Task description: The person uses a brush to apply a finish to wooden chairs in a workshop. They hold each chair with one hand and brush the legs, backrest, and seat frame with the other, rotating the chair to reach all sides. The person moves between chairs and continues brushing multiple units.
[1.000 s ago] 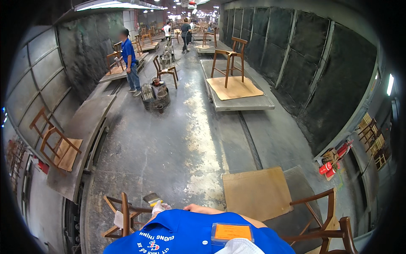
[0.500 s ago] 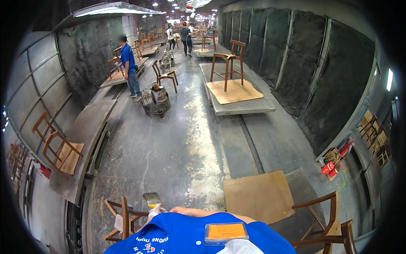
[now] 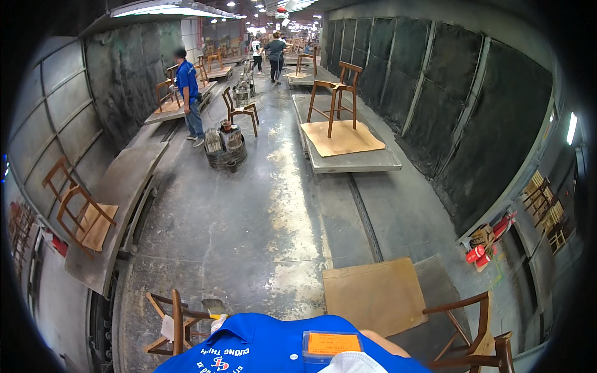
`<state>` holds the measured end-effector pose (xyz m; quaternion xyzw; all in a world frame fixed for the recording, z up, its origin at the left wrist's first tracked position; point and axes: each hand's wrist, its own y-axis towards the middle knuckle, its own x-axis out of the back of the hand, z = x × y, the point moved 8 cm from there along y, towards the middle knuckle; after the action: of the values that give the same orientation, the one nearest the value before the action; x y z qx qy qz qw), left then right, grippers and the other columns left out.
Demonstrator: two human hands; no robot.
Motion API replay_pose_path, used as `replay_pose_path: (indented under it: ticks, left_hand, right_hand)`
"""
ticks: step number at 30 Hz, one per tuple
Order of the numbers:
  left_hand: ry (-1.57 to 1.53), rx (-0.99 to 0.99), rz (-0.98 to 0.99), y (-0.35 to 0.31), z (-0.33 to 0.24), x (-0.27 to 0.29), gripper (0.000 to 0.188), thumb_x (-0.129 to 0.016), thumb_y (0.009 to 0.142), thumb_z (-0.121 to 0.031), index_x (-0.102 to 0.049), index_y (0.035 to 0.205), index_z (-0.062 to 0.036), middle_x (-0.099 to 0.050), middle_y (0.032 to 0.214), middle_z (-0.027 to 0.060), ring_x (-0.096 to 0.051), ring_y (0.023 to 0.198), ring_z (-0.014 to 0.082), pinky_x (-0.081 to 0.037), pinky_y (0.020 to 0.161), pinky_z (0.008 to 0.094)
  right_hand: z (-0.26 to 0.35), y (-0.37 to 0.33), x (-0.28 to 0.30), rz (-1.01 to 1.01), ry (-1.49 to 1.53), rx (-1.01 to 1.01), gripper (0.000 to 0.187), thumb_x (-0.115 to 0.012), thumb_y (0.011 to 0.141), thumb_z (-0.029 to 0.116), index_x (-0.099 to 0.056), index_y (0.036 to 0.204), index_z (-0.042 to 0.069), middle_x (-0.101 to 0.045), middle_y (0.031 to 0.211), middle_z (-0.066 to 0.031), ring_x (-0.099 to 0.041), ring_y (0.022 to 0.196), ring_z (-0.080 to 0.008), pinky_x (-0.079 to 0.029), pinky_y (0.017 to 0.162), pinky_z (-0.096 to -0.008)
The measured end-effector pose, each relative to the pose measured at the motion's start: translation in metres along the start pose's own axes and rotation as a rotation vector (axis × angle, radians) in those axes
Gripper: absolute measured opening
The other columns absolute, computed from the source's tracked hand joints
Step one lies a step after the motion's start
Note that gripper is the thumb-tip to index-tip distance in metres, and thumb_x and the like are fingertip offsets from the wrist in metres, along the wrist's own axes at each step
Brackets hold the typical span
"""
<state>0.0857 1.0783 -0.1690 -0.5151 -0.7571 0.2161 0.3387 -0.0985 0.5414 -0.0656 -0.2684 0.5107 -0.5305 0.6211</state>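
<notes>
A brush [image 3: 214,306] with a flat pale head showed at the lower left, just above the collar of the person's blue shirt [image 3: 273,348]. Its head lay toward the upper left and its long axis ran down and to the right, where the handle met a yellowish glove [image 3: 218,322]. Only that scrap of glove showed, so whether that hand's grip was pinching the handle or spread could not be told, nor which hand it was. The other hand was out of view.

Just left of the brush stood a small wooden chair [image 3: 177,320], upright on the floor [image 3: 249,224], with a white rag [image 3: 167,327] against its frame. Right of the shirt lay a brown board [image 3: 373,295] on a low pallet, and beyond it, at the lower right, another chair's back [image 3: 472,329].

Farther up the aisle a tall stool [image 3: 336,96] stood on a board on a platform [image 3: 348,158]. Buckets [image 3: 225,146] sat mid-aisle, well apart from the brush. A co-worker [image 3: 188,93] in blue stood by the left platform, and two more people were far down the hall.
</notes>
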Motion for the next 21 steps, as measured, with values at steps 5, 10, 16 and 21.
replay_pose_path:
  ticks: [5, 10, 16, 21]
  left_hand:
    - [0.030, 0.002, 0.014, 0.011, 0.005, 0.003, 0.043, -0.069, 0.100, -0.040, -0.065, 0.092, 0.0019, -0.070, 0.080, 0.0162, -0.072, 0.070, 0.0318, -0.062, 0.065, 0.0447]
    - [0.040, -0.005, 0.042, 0.016, -0.007, -0.006, 0.043, -0.070, 0.100, -0.040, -0.066, 0.092, 0.0025, -0.070, 0.080, 0.0168, -0.072, 0.069, 0.0321, -0.062, 0.063, 0.0450]
    - [0.023, -0.019, 0.083, 0.019, -0.035, -0.025, 0.043, -0.070, 0.100, -0.039, -0.066, 0.093, 0.0033, -0.070, 0.079, 0.0174, -0.072, 0.068, 0.0325, -0.062, 0.062, 0.0454]
    - [-0.050, -0.054, 0.183, 0.026, -0.045, -0.044, 0.040, -0.069, 0.101, -0.039, -0.067, 0.090, -0.0003, -0.069, 0.079, 0.0176, -0.072, 0.068, 0.0343, -0.063, 0.062, 0.0485]
  right_hand:
    - [-0.012, -0.059, -0.033, -0.052, 0.325, 0.129, 0.045, -0.070, 0.101, 0.048, -0.075, 0.121, 0.008, -0.079, 0.110, -0.0079, -0.074, 0.097, -0.0214, -0.061, 0.086, -0.0387]
    - [-0.013, -0.063, -0.039, -0.069, 0.413, 0.195, 0.045, -0.070, 0.101, 0.048, -0.075, 0.121, 0.009, -0.079, 0.110, -0.0078, -0.074, 0.096, -0.0210, -0.061, 0.085, -0.0386]
    - [-0.007, -0.052, -0.044, -0.063, 0.441, 0.242, 0.044, -0.071, 0.100, 0.048, -0.075, 0.121, 0.010, -0.079, 0.111, -0.0078, -0.074, 0.096, -0.0205, -0.062, 0.085, -0.0385]
    - [-0.002, -0.054, -0.054, -0.075, 0.508, 0.220, 0.044, -0.071, 0.100, 0.049, -0.075, 0.121, 0.010, -0.079, 0.111, -0.0077, -0.074, 0.096, -0.0202, -0.062, 0.085, -0.0384]
